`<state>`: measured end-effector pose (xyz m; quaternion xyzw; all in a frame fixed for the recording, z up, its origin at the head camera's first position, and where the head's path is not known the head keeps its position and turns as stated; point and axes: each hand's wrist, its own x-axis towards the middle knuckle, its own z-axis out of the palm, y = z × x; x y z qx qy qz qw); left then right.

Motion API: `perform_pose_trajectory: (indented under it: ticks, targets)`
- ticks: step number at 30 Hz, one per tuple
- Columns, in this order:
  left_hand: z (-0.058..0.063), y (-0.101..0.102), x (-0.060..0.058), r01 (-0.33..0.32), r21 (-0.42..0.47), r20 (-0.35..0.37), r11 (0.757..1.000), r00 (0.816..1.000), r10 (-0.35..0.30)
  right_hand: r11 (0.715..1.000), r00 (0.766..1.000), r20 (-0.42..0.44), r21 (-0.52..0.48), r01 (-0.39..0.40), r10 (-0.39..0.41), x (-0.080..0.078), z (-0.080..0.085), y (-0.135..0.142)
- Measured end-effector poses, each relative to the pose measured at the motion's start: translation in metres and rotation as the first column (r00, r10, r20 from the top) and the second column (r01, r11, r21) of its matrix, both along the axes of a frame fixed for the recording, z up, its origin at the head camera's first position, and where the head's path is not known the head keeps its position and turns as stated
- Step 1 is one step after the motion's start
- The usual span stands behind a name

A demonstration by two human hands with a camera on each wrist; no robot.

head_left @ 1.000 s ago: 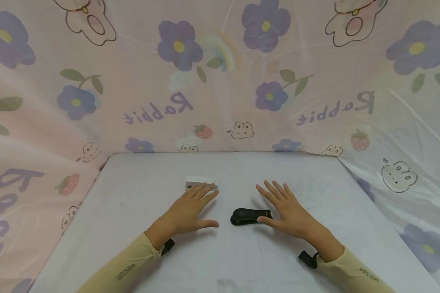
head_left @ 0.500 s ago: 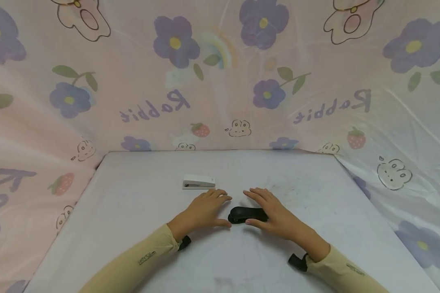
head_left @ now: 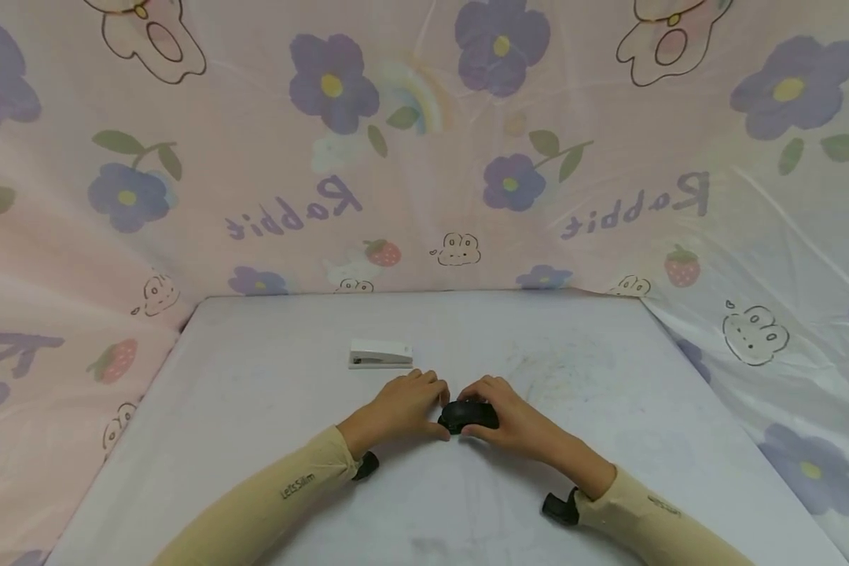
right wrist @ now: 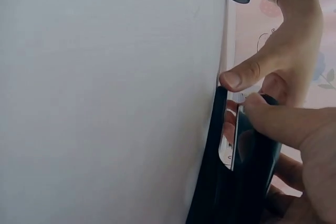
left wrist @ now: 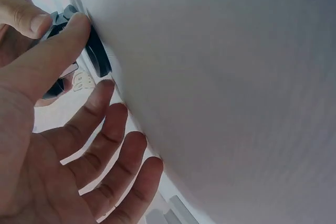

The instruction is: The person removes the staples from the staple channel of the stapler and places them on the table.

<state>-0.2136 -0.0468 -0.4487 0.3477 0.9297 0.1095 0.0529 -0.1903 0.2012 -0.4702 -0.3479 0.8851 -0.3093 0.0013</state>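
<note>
A black stapler (head_left: 472,415) lies on the white table between the two hands. My right hand (head_left: 520,424) grips its upper arm from the right, thumb on the near side and fingers round the far side. From the left, my left hand (head_left: 405,405) holds the other end, with its thumb and index finger on either side of the base (left wrist: 97,53). In the right wrist view, a gap with a bright metal strip (right wrist: 234,140) shows between the stapler's base and its upper arm. The left hand's other fingers are spread beside the table surface.
Behind the left hand stands a white stapler (head_left: 380,354) on the table (head_left: 290,338). A patterned cloth (head_left: 424,157) with flowers and rabbits hangs round the back and sides. Black wrist cameras (head_left: 560,509) are worn at both sleeves.
Both hands have moved inward from spread poses beside the stapler and curled their fingers round it. The white stapler, earlier partly covered by the left hand, is now in full view.
</note>
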Motion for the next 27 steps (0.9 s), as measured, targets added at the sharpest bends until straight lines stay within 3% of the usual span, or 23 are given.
perform_pose_trajectory:
  ticks: [9, 27]
  targets:
    - [-0.001, 0.01, 0.0, -0.016, -0.03, 0.018, 0.999, 1.0, 0.016, 1.0, 0.999, 0.041, 0.024, 0.005, -0.006, -0.001, 0.003, -0.004]
    - [-0.001, 0.019, 0.01, -0.073, -0.107, -0.042, 0.992, 0.997, 0.069, 0.996, 0.997, 0.078, -0.085, -0.007, 0.013, -0.003, -0.001, 0.0]
